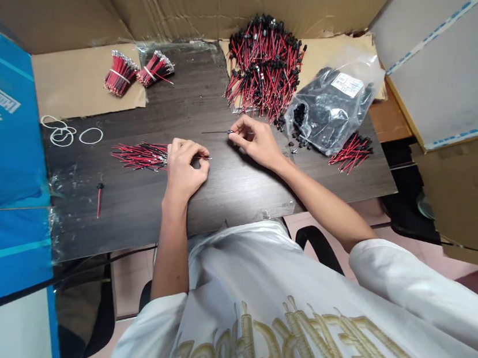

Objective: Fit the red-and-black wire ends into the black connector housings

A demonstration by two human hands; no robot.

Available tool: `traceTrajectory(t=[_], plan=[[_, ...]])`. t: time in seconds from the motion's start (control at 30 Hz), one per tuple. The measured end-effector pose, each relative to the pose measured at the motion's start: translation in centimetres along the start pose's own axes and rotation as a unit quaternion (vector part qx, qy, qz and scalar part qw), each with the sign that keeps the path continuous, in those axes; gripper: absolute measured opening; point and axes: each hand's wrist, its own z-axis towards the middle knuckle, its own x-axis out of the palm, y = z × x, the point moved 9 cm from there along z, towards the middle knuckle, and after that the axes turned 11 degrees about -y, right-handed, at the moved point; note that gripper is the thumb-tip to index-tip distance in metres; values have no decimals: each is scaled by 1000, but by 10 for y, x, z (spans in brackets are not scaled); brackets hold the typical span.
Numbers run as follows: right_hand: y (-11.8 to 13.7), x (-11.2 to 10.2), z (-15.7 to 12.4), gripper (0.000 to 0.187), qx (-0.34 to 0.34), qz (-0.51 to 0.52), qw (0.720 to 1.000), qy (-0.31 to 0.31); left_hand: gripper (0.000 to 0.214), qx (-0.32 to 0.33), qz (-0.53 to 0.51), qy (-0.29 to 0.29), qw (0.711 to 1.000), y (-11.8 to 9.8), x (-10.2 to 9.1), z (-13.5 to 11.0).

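Note:
My right hand (256,141) is closed in a pinch on one end of a thin black wire (214,132). The wire's free end points left over the dark table. A small dark piece shows at the fingertips, but I cannot tell whether it is a connector. My left hand (185,163) is also pinched, and the thin tip of a wire (205,158) sticks out between thumb and finger. Its knuckles cover the right end of a loose bundle of red and black wires (138,156) with silvery terminals.
At the back lie two banded wire bundles (118,73) and a big heap of wires with black connectors (266,62). A clear bag of black parts (336,103) and a smaller wire pile (351,152) are at right. White rubber bands (91,136) and a single wire (99,201) lie left.

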Motion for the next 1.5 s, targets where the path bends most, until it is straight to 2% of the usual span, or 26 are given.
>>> traceTrajectory(t=[0.17,0.27,0.43,0.63,0.8,0.93,1.07,1.23,1.37,1.5], plan=[[-2,0,0,18,2,2,1000,0,10,-1,10,30,1000,-2,5,-1],[-2,0,0,17,-1,1,1000,0,8,-6,17,27,999,-1,5,-1],[1,4,-3,20,-18,-7,1000,16,4,18,7,-33,999,-9,-2,-1],[12,15,-11,36,-34,31,997,60,3,67,-3,-134,989,-30,-11,-3],[17,20,-15,39,-30,58,995,71,4,89,3,-160,983,-37,-12,-4],[14,22,-16,41,-4,76,994,78,7,100,1,-172,980,-39,-15,-5],[8,27,-16,44,50,126,987,90,8,112,23,-178,977,-44,-17,-5],[0,35,-16,51,140,228,959,94,6,104,39,-181,977,-42,-16,-6],[-6,41,-19,53,197,257,940,107,7,67,19,-152,986,-34,-10,-7],[-8,41,-19,51,205,256,938,111,12,41,34,-120,991,-29,-5,-6]])
